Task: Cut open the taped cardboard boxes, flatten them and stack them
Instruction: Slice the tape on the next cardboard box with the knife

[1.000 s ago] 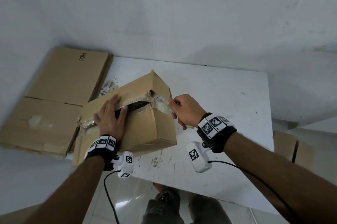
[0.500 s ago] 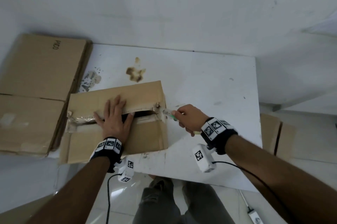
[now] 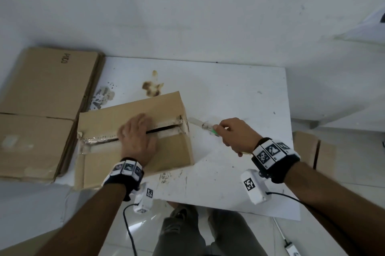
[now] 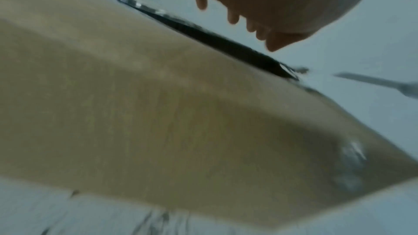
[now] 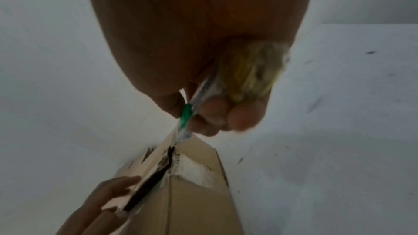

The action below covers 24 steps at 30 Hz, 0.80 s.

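— Where is the box sitting right now?

— I'm seeing the cardboard box (image 3: pixel 133 130) lying on the white table (image 3: pixel 239 93), toward the table's 9 o'clock side. Its top seam (image 3: pixel 164 129) is gaping as a dark slit between the two flaps, with torn clear tape (image 3: pixel 93 141) clinging along the 9 o'clock stretch of it.

— What are the hands doing?

— The left hand (image 3: pixel 136 137) is resting flat on top of the box, fingers straight and laid across the seam near its middle. The right hand (image 3: pixel 235 136) is sitting at 3 o'clock from the box, off its end, and its fingers are curling tight round a box cutter (image 3: pixel 203 125). The blade is pointing toward 9 o'clock at the box's end, where the seam finishes; from the head view it is sitting just beside the cardboard, and I can't tell if it is touching. The right wrist view is showing a green slider (image 5: pixel 185 115) on the cutter, with the tip close by the torn corner.

— Anything else around?

— A stack of flattened cardboard (image 3: pixel 41 110) is lying at 9 o'clock of the box, touching or nearly touching its edge. A brown stain (image 3: pixel 152 87) is marking the table at 12 o'clock of the box. More cardboard (image 3: pixel 312 151) is standing past the table's 3 o'clock edge.
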### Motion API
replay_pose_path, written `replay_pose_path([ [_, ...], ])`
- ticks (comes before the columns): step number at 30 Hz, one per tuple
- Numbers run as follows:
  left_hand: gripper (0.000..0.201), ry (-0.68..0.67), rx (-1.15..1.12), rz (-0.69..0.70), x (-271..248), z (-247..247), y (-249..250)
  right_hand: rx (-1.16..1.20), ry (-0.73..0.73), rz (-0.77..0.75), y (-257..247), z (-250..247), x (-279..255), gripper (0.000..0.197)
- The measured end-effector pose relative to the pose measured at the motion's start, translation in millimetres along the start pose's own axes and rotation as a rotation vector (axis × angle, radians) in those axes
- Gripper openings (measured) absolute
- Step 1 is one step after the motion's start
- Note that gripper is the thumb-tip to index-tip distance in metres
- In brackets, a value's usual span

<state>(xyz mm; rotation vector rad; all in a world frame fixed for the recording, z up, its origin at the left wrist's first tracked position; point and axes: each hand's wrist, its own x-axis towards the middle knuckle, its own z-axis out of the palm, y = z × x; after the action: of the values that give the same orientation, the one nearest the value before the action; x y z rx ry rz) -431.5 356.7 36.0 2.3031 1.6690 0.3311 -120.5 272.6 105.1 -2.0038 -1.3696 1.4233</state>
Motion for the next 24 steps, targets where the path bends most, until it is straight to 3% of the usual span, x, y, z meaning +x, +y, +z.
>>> replay_pose_path([
  [1,0.063,-0.034,0.044,0.063,-7.1,3.8,8.6,0.036,-0.025,-0.013,2.9,0.9,-3.8,0.035],
  [3,0.064,-0.105,0.089,0.058,-17.7,17.2,22.5,0.080,-0.051,-0.034,7.9,7.2,-5.8,0.027],
  [6,0.062,-0.087,0.101,-0.014,-8.1,27.9,28.1,0.041,0.001,-0.022,14.7,15.3,-1.8,0.023],
  [10,0.049,0.015,-0.065,0.056,10.6,7.0,22.7,-0.115,0.105,-0.154,15.3,13.8,-1.5,0.010],
  [13,0.044,0.141,-0.162,0.074,12.4,-27.6,17.0,-0.343,0.218,-0.363,-1.7,10.4,-0.2,0.016],
  [17,0.044,0.192,-0.235,0.044,12.2,-68.4,4.3,-0.523,0.285,-0.637,-41.3,10.9,5.4,0.023],
  [24,0.046,0.208,-0.290,0.006,11.8,-77.6,-0.4,-0.664,0.353,-0.772,-76.0,23.9,20.2,0.027],
])
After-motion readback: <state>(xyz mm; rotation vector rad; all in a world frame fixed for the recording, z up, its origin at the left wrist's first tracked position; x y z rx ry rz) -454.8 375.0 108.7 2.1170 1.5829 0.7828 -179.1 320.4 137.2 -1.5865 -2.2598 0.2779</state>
